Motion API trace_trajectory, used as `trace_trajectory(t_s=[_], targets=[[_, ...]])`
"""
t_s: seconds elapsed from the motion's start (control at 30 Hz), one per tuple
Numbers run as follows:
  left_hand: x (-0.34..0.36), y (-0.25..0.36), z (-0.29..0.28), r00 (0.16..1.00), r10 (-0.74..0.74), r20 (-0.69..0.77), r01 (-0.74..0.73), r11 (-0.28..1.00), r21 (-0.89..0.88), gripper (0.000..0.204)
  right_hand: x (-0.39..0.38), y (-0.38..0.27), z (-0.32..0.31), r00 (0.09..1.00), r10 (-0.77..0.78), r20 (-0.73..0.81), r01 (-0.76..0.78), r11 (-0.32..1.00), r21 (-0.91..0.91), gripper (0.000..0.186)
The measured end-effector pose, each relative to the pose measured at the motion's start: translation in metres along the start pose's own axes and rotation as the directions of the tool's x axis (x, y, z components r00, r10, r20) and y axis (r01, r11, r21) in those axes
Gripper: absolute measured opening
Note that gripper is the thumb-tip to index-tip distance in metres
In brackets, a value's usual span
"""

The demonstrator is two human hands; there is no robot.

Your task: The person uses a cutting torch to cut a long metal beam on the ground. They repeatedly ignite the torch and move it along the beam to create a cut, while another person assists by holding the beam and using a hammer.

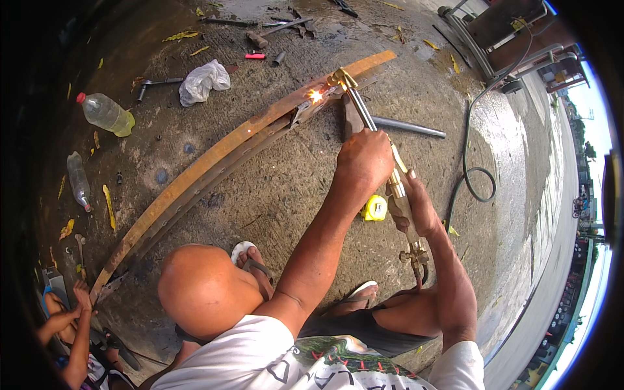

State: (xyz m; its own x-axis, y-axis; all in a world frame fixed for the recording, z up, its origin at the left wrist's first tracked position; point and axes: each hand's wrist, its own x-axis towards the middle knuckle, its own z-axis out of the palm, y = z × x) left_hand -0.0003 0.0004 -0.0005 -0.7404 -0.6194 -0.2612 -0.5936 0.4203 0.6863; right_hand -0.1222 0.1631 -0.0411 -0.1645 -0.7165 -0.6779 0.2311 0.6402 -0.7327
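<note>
My left hand [367,158] is wrapped round the front tubes of a brass and steel cutting torch [361,107]. Farther back, my right hand [419,205] grips the torch's handle, just ahead of its valves and hoses. The angled torch head [342,79] is over a long, curved, rusty steel strip [214,151]. A bright glow [316,96] burns on the strip's edge beside the head. Under the strip's far part is a metal block [351,117], with a grey pipe [409,127] to its right. A yellow tape measure [374,208] lies below my left hand.
Another person's hands [81,298] are at the strip's near left end. Two plastic bottles [107,115], a white plastic bag [205,82] and a hammer [258,40] lie beyond the strip. A hose [467,149] loops on the right, near a wheeled metal cart [500,39].
</note>
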Motion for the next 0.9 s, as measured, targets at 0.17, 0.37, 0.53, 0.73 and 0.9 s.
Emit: trace_trajectory(t_s=[0.17, 0.37, 0.53, 0.73, 0.9], targets=[[-0.0015, 0.0015, 0.0021, 1.000, 0.006, 0.002, -0.006, 1.000, -0.020, 0.022, -0.0052, -0.0018, -0.0017, 1.000, 0.028, -0.011, -0.028, 0.999, 0.018, 0.068], [-0.0004, 0.0005, 0.0036, 1.000, 0.021, -0.001, -0.021, 1.000, -0.016, 0.021, -0.0037, 0.0009, -0.0034, 1.000, 0.024, -0.011, -0.024, 1.000, 0.017, 0.068], [-0.0026, 0.0019, -0.0002, 1.000, 0.019, 0.003, -0.019, 1.000, -0.011, 0.021, -0.0020, 0.0014, -0.0042, 1.000, 0.012, -0.006, -0.012, 1.000, 0.003, 0.069], [-0.0002, -0.0019, 0.0040, 1.000, 0.025, -0.017, -0.025, 1.000, -0.007, 0.021, -0.0016, 0.0012, -0.0028, 1.000, 0.013, 0.003, -0.013, 1.000, 0.001, 0.070], [-0.0042, 0.0004, 0.0010, 1.000, 0.014, -0.004, -0.014, 1.000, -0.013, 0.021, -0.0026, 0.0036, -0.0024, 1.000, 0.011, 0.004, -0.011, 1.000, -0.002, 0.070]])
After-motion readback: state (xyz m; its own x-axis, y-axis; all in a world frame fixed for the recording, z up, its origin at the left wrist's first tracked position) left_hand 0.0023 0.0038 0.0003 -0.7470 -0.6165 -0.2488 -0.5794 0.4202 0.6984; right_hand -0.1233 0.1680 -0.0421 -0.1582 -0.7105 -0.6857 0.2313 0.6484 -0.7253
